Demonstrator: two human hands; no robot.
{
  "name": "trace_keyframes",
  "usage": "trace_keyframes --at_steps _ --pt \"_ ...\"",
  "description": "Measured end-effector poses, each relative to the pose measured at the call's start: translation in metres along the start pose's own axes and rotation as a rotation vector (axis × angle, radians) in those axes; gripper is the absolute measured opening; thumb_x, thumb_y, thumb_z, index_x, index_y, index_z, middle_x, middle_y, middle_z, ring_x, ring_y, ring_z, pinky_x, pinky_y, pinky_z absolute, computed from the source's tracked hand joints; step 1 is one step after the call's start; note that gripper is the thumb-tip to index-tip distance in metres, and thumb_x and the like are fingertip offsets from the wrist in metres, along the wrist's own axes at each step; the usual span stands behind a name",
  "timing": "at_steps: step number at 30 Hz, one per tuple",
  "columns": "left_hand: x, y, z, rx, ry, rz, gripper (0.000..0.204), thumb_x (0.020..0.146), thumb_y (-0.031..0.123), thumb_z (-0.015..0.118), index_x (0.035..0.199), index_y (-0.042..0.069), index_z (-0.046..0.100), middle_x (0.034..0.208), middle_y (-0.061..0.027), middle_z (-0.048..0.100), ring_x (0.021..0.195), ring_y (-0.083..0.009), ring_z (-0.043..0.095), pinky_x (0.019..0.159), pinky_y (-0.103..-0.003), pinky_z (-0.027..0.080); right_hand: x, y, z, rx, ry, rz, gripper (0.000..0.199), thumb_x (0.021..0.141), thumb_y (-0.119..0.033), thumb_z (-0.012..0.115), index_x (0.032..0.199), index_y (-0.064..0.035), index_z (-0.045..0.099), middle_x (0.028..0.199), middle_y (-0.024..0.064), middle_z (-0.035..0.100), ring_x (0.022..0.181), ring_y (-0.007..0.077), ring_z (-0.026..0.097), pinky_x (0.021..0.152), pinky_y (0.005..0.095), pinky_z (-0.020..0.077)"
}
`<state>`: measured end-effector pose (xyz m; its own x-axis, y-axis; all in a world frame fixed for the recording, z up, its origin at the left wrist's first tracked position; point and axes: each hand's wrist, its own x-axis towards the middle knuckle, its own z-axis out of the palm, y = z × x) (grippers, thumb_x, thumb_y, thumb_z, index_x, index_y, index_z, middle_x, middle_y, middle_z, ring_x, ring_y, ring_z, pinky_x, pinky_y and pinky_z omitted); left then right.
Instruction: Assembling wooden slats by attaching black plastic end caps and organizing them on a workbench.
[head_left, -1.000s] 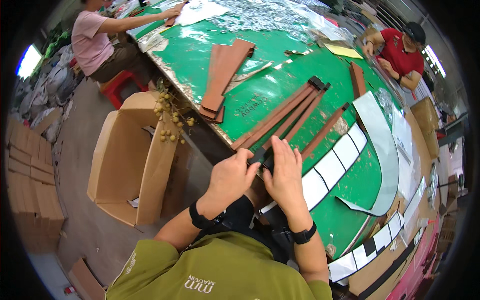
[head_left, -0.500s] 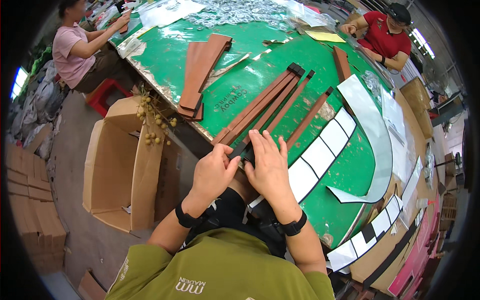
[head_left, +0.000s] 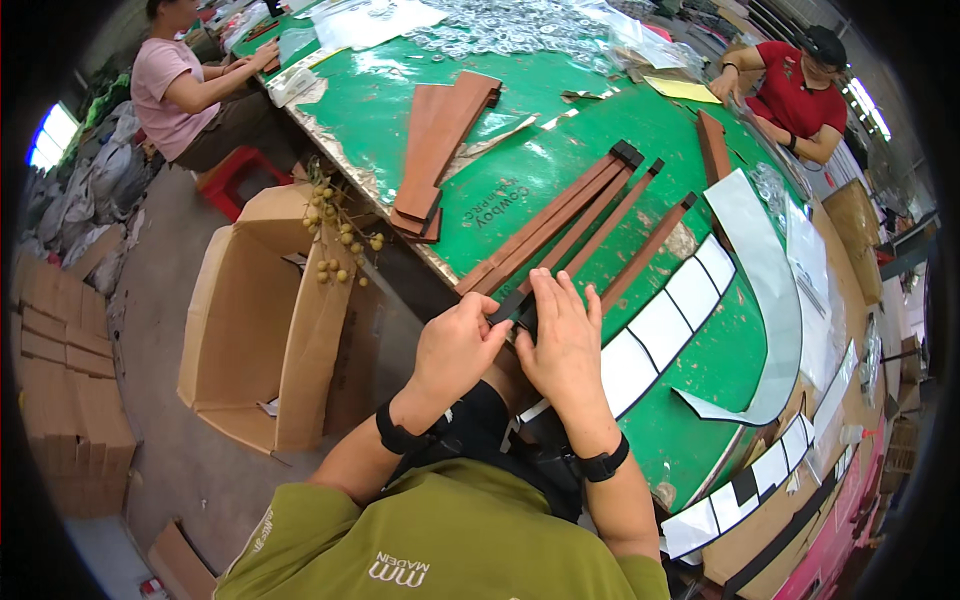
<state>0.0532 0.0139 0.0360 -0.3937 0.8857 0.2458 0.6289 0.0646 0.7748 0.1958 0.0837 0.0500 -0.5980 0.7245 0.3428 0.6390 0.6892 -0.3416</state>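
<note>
Several long brown strips (head_left: 545,225) with black ends lie slantwise on the green table in front of me. At the near edge, my left hand (head_left: 455,345) is closed, with thumb and index finger pinching the black near end (head_left: 508,305) of one strip. My right hand (head_left: 562,335) lies close beside it, fingers stretched out flat over the near part of the strips and thumb by the black end. Its palm side is hidden. Another brown strip (head_left: 650,250) rests just beyond my right fingers.
Wide brown pieces (head_left: 440,145) lie stacked at the left table edge. White panels with black edging (head_left: 660,325) and a curved grey strip (head_left: 765,290) are on the right. A cardboard box (head_left: 240,320) stands left, fruit on stems (head_left: 340,225) above it. Two people sit across the table.
The view has shifted a little, so the scene sits further right. My hands stay on the same strip in nearly the same pose. The person at the far left has lowered their hands.
</note>
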Motion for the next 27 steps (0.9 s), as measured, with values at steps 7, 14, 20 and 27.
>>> trace_keyframes --at_steps 7,14,20,27 --pt "0.0001 -0.0021 0.0011 -0.01 -0.003 0.001 0.027 0.081 0.015 0.08 0.096 0.001 0.062 0.064 -0.0086 0.062 0.059 -0.0237 0.063 0.058 -0.035 0.05 -0.0005 -0.0006 0.0028 -0.027 0.006 -0.006 0.072 0.075 -0.011 0.072 0.142 -0.0017 0.048 0.141 0.0165 0.055 0.134 0.0355 0.049 0.116 0.0565 0.0285" --pt "0.0002 -0.0051 0.0019 -0.031 -0.022 -0.048 0.028 0.08 0.015 0.081 0.095 0.0 0.062 0.066 -0.0093 0.064 0.059 -0.0225 0.064 0.059 -0.034 0.051 0.0009 -0.0023 0.0012 -0.051 -0.026 -0.022 0.07 0.077 -0.013 0.071 0.142 -0.0006 0.048 0.143 0.0163 0.053 0.135 0.0351 0.048 0.116 0.056 0.028" --pt "0.0032 -0.0046 0.0012 -0.019 -0.011 0.003 0.026 0.081 0.015 0.08 0.093 0.0 0.062 0.065 -0.0094 0.063 0.06 -0.0241 0.064 0.059 -0.035 0.05 -0.0001 -0.0015 0.0049 -0.074 -0.006 -0.023 0.069 0.077 -0.013 0.071 0.142 -0.0008 0.048 0.143 0.0167 0.053 0.135 0.0349 0.048 0.116 0.0556 0.0282" --pt "0.0008 -0.0029 0.005 0.007 0.038 0.023 0.025 0.081 0.014 0.078 0.094 0.002 0.061 0.063 -0.0081 0.061 0.06 -0.025 0.064 0.059 -0.036 0.051 -0.0001 -0.0002 0.0059 -0.07 -0.004 -0.028 0.069 0.077 -0.014 0.071 0.141 -0.0006 0.049 0.144 0.0167 0.053 0.135 0.0346 0.048 0.116 0.0559 0.0285"
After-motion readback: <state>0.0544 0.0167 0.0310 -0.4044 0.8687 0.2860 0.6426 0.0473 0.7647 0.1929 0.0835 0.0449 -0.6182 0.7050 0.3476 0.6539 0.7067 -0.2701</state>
